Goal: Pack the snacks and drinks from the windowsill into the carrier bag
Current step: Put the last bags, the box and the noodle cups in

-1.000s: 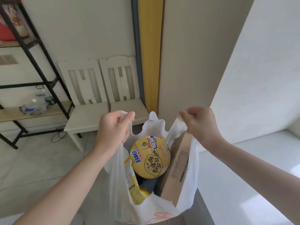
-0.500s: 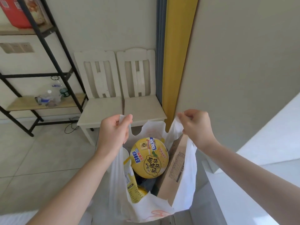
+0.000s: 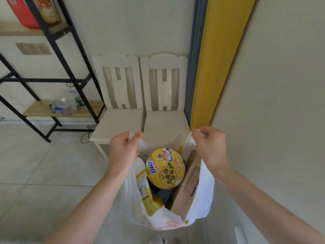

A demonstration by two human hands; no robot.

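A white plastic carrier bag hangs open in front of me. My left hand grips its left handle and my right hand grips its right handle, holding the mouth apart. Inside, a yellow instant noodle cup lies on top with its lid facing me. A brown cardboard box stands along the bag's right side. A yellow and white snack packet leans at the left. Things lower in the bag are hidden.
Two white wooden chairs stand against the wall just beyond the bag. A black metal shelf rack with bottles on a wooden board is at the left. A yellow and grey curtain hangs beside the right wall. Pale floor tiles spread to the left.
My view has swung left and away from the white sill at the right, which is out of sight now. Both hands keep hold of the bag handles; the chairs look nearer.
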